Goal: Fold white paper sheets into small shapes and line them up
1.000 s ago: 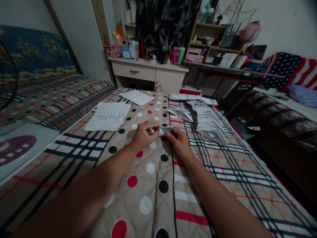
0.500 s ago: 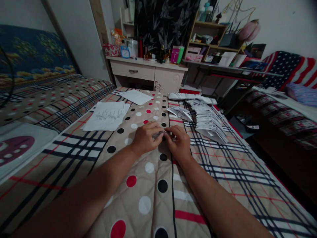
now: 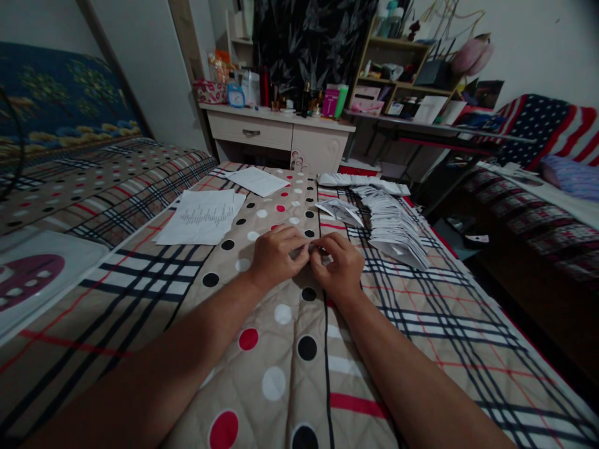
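My left hand (image 3: 279,254) and my right hand (image 3: 337,262) meet over the middle of the patterned bedspread (image 3: 262,312). Both are closed in a pinch on a small, thin greyish piece, mostly hidden by the fingers; what it is I cannot make out. Beyond my left hand lie printed white sheets (image 3: 199,217) and another white sheet (image 3: 258,181). Past my right hand a long row of overlapping folded papers (image 3: 395,227) curves over the bedspread, with a separate folded paper (image 3: 340,211) beside it and more folded papers (image 3: 362,183) behind.
A white dresser (image 3: 248,132) with bottles and boxes stands beyond the bed. At the right are a wooden shelf (image 3: 393,47) and a low table with a striped and starred cloth behind it. A white item with a purple print (image 3: 32,280) lies at the left edge.
My right hand has shifted very slightly, its fingers a little more arched. My left hand has barely moved, and the papers lie as before.
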`<state>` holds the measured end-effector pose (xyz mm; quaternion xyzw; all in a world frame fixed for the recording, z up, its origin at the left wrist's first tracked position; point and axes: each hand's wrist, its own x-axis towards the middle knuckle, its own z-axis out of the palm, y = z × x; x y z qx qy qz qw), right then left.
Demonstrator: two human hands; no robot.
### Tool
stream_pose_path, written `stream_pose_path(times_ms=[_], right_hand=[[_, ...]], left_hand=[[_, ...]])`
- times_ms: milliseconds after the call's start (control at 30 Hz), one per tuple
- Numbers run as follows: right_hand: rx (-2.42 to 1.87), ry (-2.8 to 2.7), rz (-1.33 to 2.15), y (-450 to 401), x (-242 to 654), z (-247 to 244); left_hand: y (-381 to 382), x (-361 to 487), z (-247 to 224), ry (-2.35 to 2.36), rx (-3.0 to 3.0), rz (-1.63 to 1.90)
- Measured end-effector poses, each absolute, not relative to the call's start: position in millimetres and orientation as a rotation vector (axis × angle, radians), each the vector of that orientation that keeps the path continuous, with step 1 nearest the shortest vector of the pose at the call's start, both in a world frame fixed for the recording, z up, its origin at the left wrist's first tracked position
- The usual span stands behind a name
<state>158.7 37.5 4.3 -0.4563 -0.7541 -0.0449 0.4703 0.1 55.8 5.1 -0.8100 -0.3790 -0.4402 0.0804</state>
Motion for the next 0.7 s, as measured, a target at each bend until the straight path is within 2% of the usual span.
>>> stream_pose_path(times_ms=[300,500,700], right_hand=[[-1.184,-1.622,0.165,57,175,-11],[-1.199,-1.631,0.254,67,182,-16],[-1.404,-1.820,0.243,61,180,-11]], left_hand=[[67,-16,-2,-1.406,-2.334,-1.355],[69,-22,-2,-1.724,-2.259,-1.144],[66,-23,-1,-1.859,-2.131,-0.882]])
